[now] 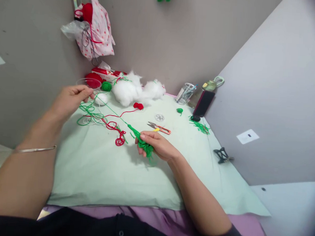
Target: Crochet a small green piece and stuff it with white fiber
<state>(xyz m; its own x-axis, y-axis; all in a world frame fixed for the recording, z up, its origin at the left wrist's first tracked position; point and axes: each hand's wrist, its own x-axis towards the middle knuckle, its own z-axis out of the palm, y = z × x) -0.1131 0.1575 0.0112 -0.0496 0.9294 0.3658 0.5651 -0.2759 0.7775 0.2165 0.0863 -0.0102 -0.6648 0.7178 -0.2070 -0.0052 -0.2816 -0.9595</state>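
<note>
My right hand is closed round a bundle of green yarn, with its narrow end pointing up and left. From that end a taut green strand runs to my left hand, raised at the left with thumb and fingers pinched together on it. Loose green yarn lies in loops below my left hand. A tangled red strand lies between the hands and leads to a small red piece. Orange-handled snips rest just beyond my right hand.
White stuffing, a green ball and a red ball sit at the back. A clear cup, a phone and green strands are at the right. A dotted bag hangs upper left.
</note>
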